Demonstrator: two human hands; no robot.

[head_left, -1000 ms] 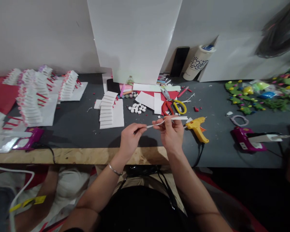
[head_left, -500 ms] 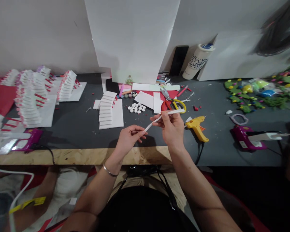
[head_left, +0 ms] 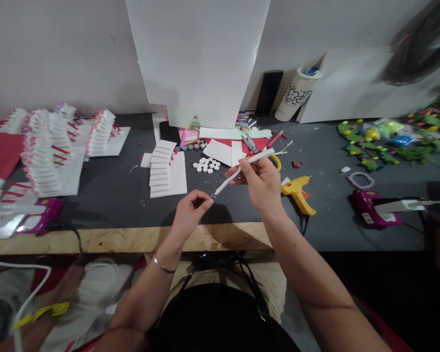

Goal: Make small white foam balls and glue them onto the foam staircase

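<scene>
Right hand grips a white strip; seemingly empty left hand is pinched closed

Ahead of me, a black rectangular phone leans against the grey wall, beside a cream cylindrical tumbler with a dark floral print. To my right, a purple plastic power strip sits on the dark grey surface near a pale lilac ring.

Strip lay in right hand, its near end just beside left hand. On tabletop, discs sat right of staircase model, left of scissors. Glue gun lay right of right hand, power block farther right; phone and bottle stood behind.
</scene>
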